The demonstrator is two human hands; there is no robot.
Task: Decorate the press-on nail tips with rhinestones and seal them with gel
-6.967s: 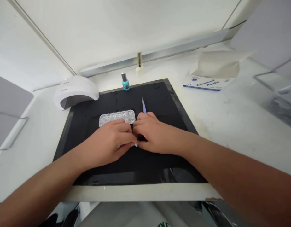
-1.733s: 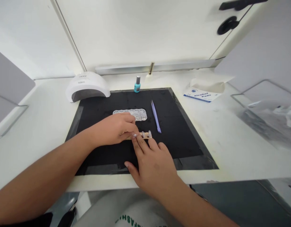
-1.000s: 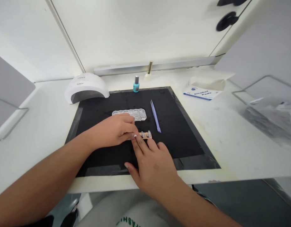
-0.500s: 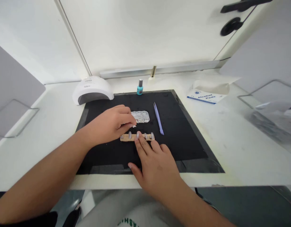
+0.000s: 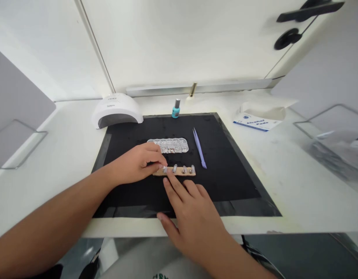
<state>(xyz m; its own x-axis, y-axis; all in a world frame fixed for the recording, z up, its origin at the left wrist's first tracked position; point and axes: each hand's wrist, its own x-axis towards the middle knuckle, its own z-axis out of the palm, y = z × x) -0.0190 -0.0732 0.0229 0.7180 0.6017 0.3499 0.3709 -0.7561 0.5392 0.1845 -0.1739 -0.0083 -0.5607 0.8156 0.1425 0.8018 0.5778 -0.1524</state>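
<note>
A short wooden strip (image 5: pixel 179 171) lies on the black mat and bears several clear false nail tips (image 5: pixel 184 169) standing in a row. My left hand (image 5: pixel 145 161) is closed in a pinch over the strip's left end, with a small white scrap (image 5: pixel 164 167) like a bit of wipe at its fingertips, against one nail tip. My right hand (image 5: pixel 190 205) has its fingers stretched out, the longest fingertip touching the strip beside that same nail tip. Part of the strip's left end is hidden by my left hand.
Behind the strip sits a clear compartment case (image 5: pixel 183 145) with small bits inside. Purple tweezers (image 5: pixel 199 149) lie to its right on the black mat (image 5: pixel 231 178). Farther back stand a turquoise polish bottle (image 5: pixel 175 111), a white nail lamp (image 5: pixel 117 108) and an alcohol pads box (image 5: pixel 256 121).
My left hand has come down with the white scrap onto a nail tip near the strip's left end. My right fingertips have shifted left along the strip, off the middle nail tip.
</note>
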